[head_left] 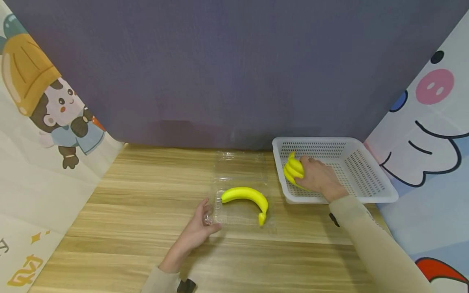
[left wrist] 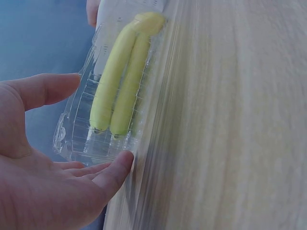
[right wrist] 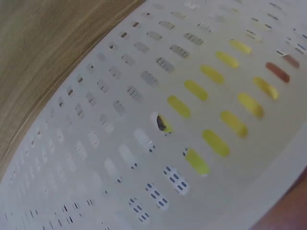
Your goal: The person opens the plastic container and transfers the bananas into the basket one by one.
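Gripping bananas [head_left: 293, 170], right hand [head_left: 319, 179]

A wooden counter [head_left: 128, 211] with pale, streaked grain is seen across the lower half of the head view. Behind it, the upper middle of the frame is filled by a plain purple-grey backdrop [head_left: 227, 69]. At the left edge a light cloth [head_left: 40, 134] printed with a cartoon child is hung; at the right edge a second cloth [head_left: 432, 134], printed with a cartoon face with pink cheek, is shown. The scene is evenly lit.
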`<state>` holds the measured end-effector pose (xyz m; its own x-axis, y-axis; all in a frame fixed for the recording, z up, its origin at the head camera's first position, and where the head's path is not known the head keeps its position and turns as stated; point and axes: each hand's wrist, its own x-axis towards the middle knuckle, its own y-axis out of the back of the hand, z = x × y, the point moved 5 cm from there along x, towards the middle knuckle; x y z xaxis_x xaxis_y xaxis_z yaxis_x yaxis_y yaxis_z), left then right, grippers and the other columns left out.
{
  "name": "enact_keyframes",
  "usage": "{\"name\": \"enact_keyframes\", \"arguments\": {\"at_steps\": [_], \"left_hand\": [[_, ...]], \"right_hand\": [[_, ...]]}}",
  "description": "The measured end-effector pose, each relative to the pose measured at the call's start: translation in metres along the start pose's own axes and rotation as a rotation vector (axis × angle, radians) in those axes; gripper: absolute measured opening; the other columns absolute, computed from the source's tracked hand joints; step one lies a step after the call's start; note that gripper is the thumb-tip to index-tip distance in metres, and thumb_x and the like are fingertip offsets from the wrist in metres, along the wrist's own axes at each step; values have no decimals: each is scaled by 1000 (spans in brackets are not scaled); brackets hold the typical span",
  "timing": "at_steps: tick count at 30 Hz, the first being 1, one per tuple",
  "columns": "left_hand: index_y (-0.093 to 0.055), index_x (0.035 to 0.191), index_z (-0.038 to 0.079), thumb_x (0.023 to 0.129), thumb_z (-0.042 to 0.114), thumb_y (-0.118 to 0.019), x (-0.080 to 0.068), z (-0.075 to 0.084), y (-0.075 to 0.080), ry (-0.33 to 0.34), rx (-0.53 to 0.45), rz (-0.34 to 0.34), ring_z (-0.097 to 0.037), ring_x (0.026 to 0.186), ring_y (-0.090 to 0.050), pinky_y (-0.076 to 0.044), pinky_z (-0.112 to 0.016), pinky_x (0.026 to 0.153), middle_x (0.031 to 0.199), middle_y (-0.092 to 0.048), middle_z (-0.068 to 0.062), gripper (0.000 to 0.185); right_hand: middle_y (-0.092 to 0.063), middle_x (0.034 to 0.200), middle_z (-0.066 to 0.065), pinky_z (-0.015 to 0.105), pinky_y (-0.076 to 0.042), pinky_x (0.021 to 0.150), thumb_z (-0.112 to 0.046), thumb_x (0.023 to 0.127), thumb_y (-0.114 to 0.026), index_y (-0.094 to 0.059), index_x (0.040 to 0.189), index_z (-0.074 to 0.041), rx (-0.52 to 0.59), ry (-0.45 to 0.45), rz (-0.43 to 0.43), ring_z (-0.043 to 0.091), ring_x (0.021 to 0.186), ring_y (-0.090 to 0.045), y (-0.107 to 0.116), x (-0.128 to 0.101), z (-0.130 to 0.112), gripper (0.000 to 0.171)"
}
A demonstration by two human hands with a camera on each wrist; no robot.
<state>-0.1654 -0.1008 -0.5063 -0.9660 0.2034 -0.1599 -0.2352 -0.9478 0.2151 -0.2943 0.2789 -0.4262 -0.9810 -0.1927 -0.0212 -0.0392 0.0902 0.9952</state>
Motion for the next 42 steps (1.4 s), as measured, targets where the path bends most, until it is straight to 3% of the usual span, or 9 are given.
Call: {"name": "enact_keyframes", "arguments": {"at_steps": [8,15,22,30,42], "left_hand": [[-10,162,5,85,18,-80,2,-5,0,3,17,-6,-49,138,-41,-36,-62,112,160,-29,-28,105],[-10,162,5,85,18,-80,2,-5,1,7,16,-3,-49,138,-41,-36,-63,112,160,-29,-28,105],[-10,162,5,85,17,-79,2,-3,1,6,5,-4,-50,136,-41,-35,-63,113,159,-29,-29,104],[-11,162,5,84,18,-80,1,-3,0,3,3,-3,-50,136,-41,-35,-63,113,159,-29,-31,104],[-10,162,7,85,19,-80,3,-7,1,11,20,0,-49,138,-41,-36,-62,113,160,-29,-28,106]], "right_hand": [[-56,89,9,37,-46,53,-41,85,-73,-49,121,-4,9,3,-16,24,72,-55,-6,2,0,57],[-63,108,15,51,-56,66,-42,87,-74,-52,130,-4,0,-5,-13,31,91,-63,-6,0,0,62],[-61,119,22,60,-54,76,-43,89,-71,-51,134,-3,-38,6,4,39,104,-61,0,-1,-3,63],[-58,111,20,59,-53,75,-44,90,-69,-57,123,0,-75,24,65,39,98,-59,9,-3,-7,56],[-61,114,17,56,-55,79,-44,93,-63,-61,123,-2,-22,34,118,36,100,-60,30,-14,-30,52]]}}
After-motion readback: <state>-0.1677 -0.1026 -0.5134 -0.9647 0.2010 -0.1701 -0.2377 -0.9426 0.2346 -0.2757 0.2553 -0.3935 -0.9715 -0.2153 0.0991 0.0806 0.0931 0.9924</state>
